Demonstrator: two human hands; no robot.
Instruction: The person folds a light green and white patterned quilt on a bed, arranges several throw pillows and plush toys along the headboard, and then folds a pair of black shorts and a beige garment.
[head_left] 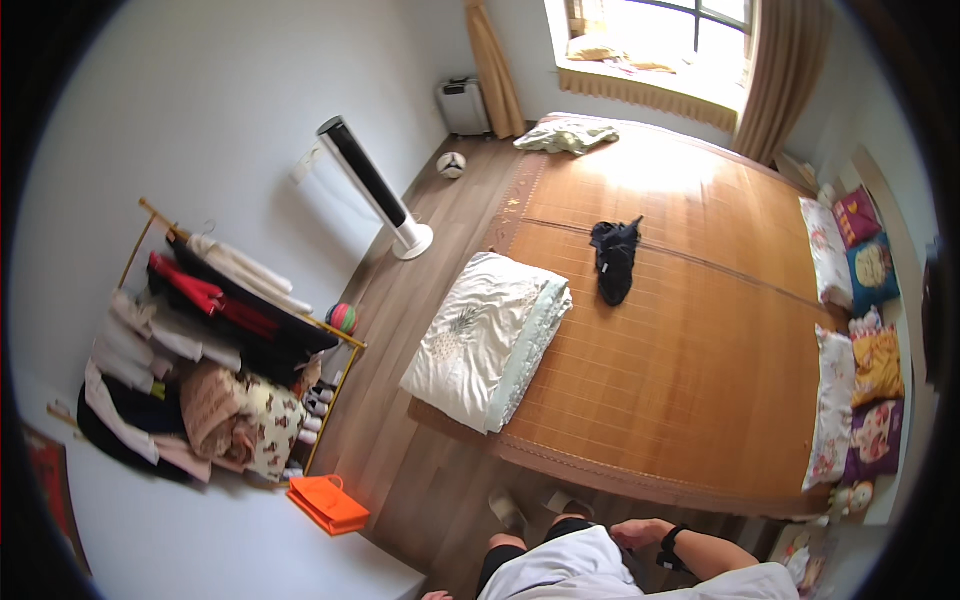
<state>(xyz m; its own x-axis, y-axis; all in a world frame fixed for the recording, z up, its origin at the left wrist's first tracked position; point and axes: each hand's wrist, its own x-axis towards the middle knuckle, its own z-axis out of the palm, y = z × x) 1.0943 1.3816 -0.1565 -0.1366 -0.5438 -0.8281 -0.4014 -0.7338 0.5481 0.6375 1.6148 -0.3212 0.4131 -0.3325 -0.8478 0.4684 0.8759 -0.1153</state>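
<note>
"Wood flooring [420, 305] runs between the clothes rack [160, 214] and the matted bed [690, 400]. With twelve at the top, what comes after the rack?"

"An orange bag [328, 505], around ten o'clock from the left hand [437, 596]. Only a sliver of that hand shows at the lower edge, so I can't tell its grip."

"Next?"

"A folded quilt [475, 340] at the bed's lower-left corner, long axis one to seven. It's between ten and eleven o'clock from the right hand [640, 532], with the bed's near edge between."

"Farther right?"

"A dark garment [615, 262] on the matting, near twelve o'clock from the right hand, lying roughly twelve to six, apart from the quilt. Matting stretches at three o'clock from it to the pillows [832, 410]."

"And that right hand?"

"Fingers curled before the white shirt [560, 560]; whether they hold anything, I can't tell."
</note>
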